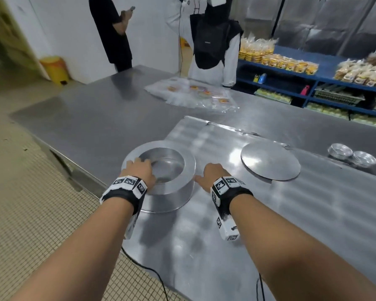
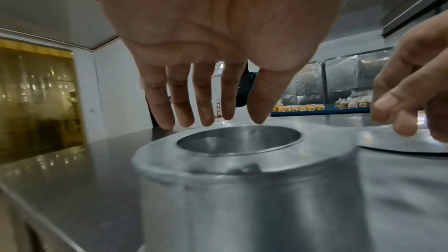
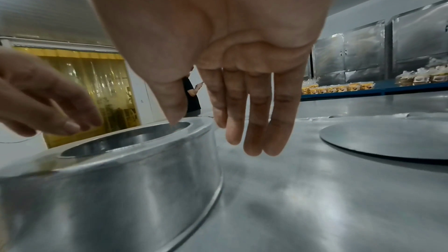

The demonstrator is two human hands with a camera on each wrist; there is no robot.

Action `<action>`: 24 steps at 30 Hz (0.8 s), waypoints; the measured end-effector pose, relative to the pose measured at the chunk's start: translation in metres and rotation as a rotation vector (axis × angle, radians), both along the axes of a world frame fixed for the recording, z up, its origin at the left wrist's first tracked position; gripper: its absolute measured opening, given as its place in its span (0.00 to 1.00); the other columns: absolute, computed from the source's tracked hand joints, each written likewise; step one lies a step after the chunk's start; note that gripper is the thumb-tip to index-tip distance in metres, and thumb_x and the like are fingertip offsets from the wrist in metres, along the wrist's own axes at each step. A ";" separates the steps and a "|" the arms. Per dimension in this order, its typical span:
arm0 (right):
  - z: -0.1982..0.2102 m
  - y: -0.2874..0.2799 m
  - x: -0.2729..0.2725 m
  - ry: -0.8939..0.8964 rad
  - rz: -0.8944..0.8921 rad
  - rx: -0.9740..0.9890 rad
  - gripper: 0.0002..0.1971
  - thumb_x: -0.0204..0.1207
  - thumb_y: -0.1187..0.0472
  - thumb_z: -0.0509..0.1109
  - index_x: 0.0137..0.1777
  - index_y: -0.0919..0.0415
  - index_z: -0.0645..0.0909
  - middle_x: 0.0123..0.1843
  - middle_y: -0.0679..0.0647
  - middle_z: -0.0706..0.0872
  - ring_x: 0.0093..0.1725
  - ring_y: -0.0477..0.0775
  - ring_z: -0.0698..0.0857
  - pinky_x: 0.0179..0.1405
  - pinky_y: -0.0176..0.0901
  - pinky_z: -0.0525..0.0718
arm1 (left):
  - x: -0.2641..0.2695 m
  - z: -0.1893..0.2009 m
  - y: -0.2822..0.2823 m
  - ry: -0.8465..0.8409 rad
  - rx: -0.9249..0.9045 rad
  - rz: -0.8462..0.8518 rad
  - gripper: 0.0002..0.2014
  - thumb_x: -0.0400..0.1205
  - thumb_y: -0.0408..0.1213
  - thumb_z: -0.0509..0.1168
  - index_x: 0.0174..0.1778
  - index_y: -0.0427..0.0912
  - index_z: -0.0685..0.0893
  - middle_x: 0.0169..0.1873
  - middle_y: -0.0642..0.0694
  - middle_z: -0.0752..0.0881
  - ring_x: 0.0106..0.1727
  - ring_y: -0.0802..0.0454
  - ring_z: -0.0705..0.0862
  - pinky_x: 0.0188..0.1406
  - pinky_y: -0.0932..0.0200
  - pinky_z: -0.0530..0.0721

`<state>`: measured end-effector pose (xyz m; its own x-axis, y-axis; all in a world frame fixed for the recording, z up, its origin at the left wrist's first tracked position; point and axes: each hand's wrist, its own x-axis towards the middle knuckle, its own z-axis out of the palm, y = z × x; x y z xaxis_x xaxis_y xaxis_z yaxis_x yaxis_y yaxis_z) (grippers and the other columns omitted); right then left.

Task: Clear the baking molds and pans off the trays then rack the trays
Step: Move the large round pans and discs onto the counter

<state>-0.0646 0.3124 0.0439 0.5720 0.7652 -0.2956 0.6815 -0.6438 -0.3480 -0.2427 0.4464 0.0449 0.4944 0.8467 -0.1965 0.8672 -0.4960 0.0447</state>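
Clearing step: I've got both hands wide, left hand (image 1: 140, 170) over mold (image 1: 161, 177), right hand (image 1: 211, 173) at its 3 o'clock; next, grip and lift it off tray (image 1: 269, 213).

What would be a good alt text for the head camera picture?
Two bare hands reach for a round metal baking mold on a steel tray: left hand over its rim, right hand beside it. A flat metal disc lies farther right.

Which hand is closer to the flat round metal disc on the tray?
Right. The right hand hangs between the ring-shaped pan and the disc; the left hand is over the pan, farther away.
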 end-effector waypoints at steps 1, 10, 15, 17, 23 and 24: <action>-0.002 0.012 -0.003 0.018 -0.016 0.012 0.20 0.78 0.44 0.68 0.36 0.58 0.72 0.35 0.51 0.75 0.39 0.58 0.82 0.35 0.42 0.77 | -0.007 -0.004 0.011 -0.008 0.008 0.035 0.22 0.82 0.44 0.62 0.72 0.43 0.75 0.69 0.39 0.74 0.71 0.36 0.72 0.64 0.42 0.76; -0.033 0.076 -0.024 0.092 -0.258 0.018 0.33 0.73 0.45 0.74 0.69 0.66 0.71 0.63 0.61 0.81 0.59 0.63 0.85 0.44 0.44 0.78 | -0.025 -0.032 0.069 -0.099 -0.136 0.207 0.25 0.80 0.47 0.67 0.68 0.34 0.75 0.67 0.34 0.71 0.61 0.32 0.82 0.51 0.48 0.80; -0.028 0.082 -0.027 0.069 -0.330 0.064 0.31 0.71 0.49 0.75 0.67 0.68 0.72 0.63 0.61 0.81 0.59 0.62 0.84 0.45 0.44 0.79 | -0.022 -0.021 0.076 -0.125 -0.163 0.230 0.24 0.75 0.51 0.73 0.58 0.36 0.82 0.64 0.33 0.72 0.49 0.34 0.84 0.43 0.53 0.78; -0.022 0.076 -0.025 0.074 -0.342 0.086 0.33 0.71 0.47 0.76 0.68 0.69 0.71 0.64 0.61 0.80 0.60 0.63 0.84 0.46 0.43 0.78 | -0.021 -0.012 0.073 -0.168 -0.177 0.251 0.27 0.73 0.52 0.75 0.60 0.35 0.82 0.63 0.32 0.73 0.46 0.35 0.82 0.43 0.52 0.78; 0.007 0.030 -0.014 0.106 -0.482 0.249 0.37 0.68 0.52 0.77 0.69 0.67 0.63 0.59 0.61 0.81 0.54 0.65 0.86 0.44 0.48 0.85 | -0.007 0.028 0.037 -0.333 -0.144 0.265 0.37 0.72 0.45 0.76 0.72 0.32 0.70 0.67 0.33 0.71 0.60 0.31 0.82 0.53 0.46 0.82; 0.012 0.017 -0.012 0.117 -0.506 0.284 0.37 0.67 0.52 0.78 0.69 0.65 0.61 0.57 0.61 0.80 0.52 0.66 0.86 0.45 0.51 0.88 | -0.003 0.033 0.027 -0.373 -0.151 0.276 0.38 0.71 0.44 0.77 0.72 0.33 0.67 0.68 0.33 0.70 0.62 0.30 0.81 0.55 0.45 0.82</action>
<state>-0.0764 0.3291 0.0561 0.8626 0.4638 -0.2023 0.2602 -0.7495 -0.6087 -0.2456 0.4738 0.0775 0.3156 0.9318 -0.1791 0.8765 -0.2140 0.4312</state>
